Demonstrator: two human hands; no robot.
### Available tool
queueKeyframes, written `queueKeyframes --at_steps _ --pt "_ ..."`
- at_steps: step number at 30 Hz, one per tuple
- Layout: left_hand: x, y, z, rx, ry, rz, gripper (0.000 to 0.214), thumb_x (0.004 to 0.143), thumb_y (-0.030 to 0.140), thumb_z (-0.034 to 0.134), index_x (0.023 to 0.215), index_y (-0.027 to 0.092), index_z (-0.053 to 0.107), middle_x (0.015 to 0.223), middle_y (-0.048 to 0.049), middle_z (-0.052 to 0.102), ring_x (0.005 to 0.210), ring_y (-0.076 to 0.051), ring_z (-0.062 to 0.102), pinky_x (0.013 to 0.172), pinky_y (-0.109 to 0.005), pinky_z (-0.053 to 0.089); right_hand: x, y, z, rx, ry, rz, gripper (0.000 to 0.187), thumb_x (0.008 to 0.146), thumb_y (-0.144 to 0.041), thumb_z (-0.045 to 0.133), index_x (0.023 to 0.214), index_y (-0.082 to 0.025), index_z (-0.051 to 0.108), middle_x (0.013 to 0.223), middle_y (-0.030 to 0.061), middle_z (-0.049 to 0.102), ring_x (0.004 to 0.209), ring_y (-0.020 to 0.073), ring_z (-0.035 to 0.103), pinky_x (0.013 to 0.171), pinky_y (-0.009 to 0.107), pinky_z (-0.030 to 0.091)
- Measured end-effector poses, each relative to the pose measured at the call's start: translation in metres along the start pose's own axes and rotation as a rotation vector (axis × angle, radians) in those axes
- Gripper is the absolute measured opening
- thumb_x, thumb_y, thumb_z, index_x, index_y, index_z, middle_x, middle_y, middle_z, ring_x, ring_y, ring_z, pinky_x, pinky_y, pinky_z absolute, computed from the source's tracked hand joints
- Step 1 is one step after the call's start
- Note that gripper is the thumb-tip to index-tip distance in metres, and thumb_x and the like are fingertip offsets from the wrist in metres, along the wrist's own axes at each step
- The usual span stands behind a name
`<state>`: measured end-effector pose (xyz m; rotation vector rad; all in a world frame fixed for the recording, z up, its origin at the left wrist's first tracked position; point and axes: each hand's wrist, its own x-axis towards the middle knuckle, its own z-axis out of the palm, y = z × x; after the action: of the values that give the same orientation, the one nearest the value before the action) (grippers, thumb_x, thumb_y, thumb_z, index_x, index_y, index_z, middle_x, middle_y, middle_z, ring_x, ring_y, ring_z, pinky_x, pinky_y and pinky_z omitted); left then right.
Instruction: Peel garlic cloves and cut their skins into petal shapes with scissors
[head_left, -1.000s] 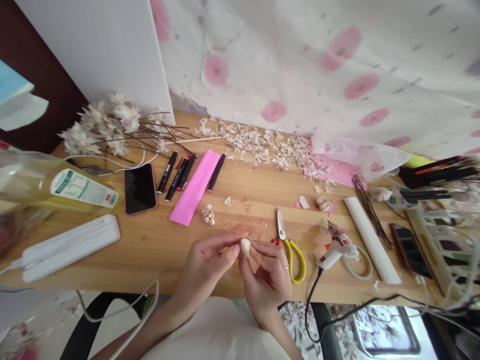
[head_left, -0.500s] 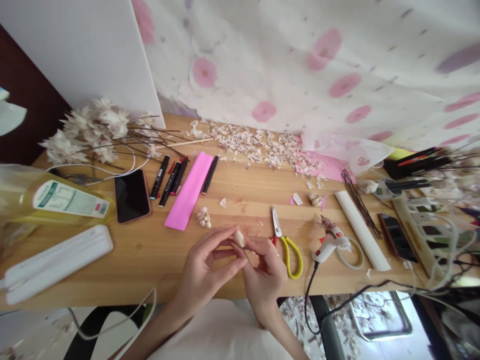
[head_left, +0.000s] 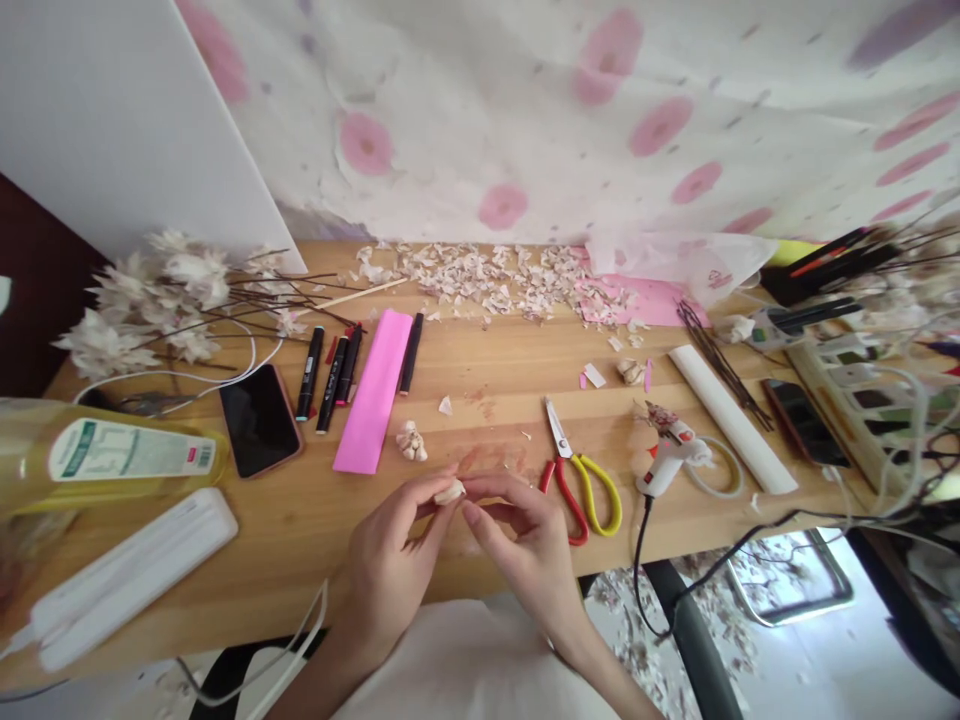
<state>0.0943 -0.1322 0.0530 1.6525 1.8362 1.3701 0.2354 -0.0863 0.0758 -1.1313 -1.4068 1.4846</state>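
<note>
Clove (head_left: 449,492), upright earlier, now sideways in left hand (head_left: 396,540); bottle label (head_left: 131,450) illegible

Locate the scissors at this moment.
In the head view, the scissors lie on the wooden table, right of centre, between the person's right hand and the white glue gun.

The piece (head_left: 450,492), small, cream-white and bud-like, was held nearly level in the frame's lower middle, its long side running across, right end slightly higher.

Soft, even brightness, faint shadows, pale glare at lower right, blurry wide-angle-stretched edges.
</note>
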Motion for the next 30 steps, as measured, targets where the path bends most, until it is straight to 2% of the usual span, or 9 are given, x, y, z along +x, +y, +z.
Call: queueKeyframes --at_steps 3,7,14,18,23,30 --pt "0.002 0.004 0.002 0.075 0.011 0.104 0.021 0.09 0.01 0.065 0.108 0.019 0.066 0.11 -0.0081 0.078 0.092 -0.018 0.077 0.085 -0.026 0.063 0.002 0.005 0.002 0.042 0.032 0.038 0.009 0.085 -0.022 0.073 0.091 -0.026 0.078 0.094 0.002 0.076 0.089 0.0159 0.07 0.076 0.022 0.058" --pt "0.007 0.009 0.002 0.064 -0.004 0.187 0.029 0.089 0.004 0.062 0.117 0.013 0.064 0.116 -0.0137 0.076 0.102 -0.019 0.075 0.09 -0.025 0.061 0.007 0.009 0.003 0.159 0.069 0.097 0.006 0.085 -0.027 0.074 0.087 -0.027 0.08 0.09 0.0016 0.077 0.083 0.015 0.069 0.073 0.022 0.057" --pt "0.009 0.008 -0.002 0.089 0.014 0.316 0.035 0.086 -0.003 0.065 0.118 0.01 0.067 0.115 -0.0141 0.076 0.106 -0.017 0.073 0.095 -0.024 0.058 0.01 0.004 0.0 0.326 0.0 0.192 0.01 0.084 -0.032 0.075 0.088 -0.029 0.083 0.087 0.0018 0.079 0.072 0.0121 0.068 0.066 0.018 0.058" --pt "0.01 0.008 -0.004 0.112 -0.012 0.347 0.038 0.083 -0.005 0.067 0.118 0.011 0.068 0.117 -0.0137 0.075 0.106 -0.017 0.073 0.096 -0.025 0.058 0.009 0.002 -0.002 0.353 -0.01 0.209 0.011 0.083 -0.034 0.076 0.088 -0.029 0.084 0.081 0.0015 0.079 0.069 0.0118 0.069 0.065 0.017 0.058" --pt "0.01 0.007 -0.004 0.134 -0.03 0.368 0.043 0.082 -0.006 0.068 0.121 0.012 0.067 0.118 -0.0131 0.075 0.106 -0.017 0.072 0.095 -0.025 0.058 0.009 0.002 -0.002 0.367 -0.016 0.215 0.013 0.081 -0.038 0.078 0.089 -0.03 0.084 0.083 0.0017 0.08 0.068 0.0116 0.07 0.063 0.016 0.058" --pt "0.009 0.004 -0.005 0.157 -0.042 0.394 0.051 0.08 -0.008 0.069 0.126 0.014 0.065 0.119 -0.0119 0.075 0.105 -0.019 0.073 0.092 -0.028 0.059 0.008 0.003 -0.002 0.342 0.006 0.186 0.012 0.082 -0.035 0.076 0.089 -0.03 0.084 0.082 0.0018 0.079 0.067 0.0117 0.068 0.061 0.017 0.056"
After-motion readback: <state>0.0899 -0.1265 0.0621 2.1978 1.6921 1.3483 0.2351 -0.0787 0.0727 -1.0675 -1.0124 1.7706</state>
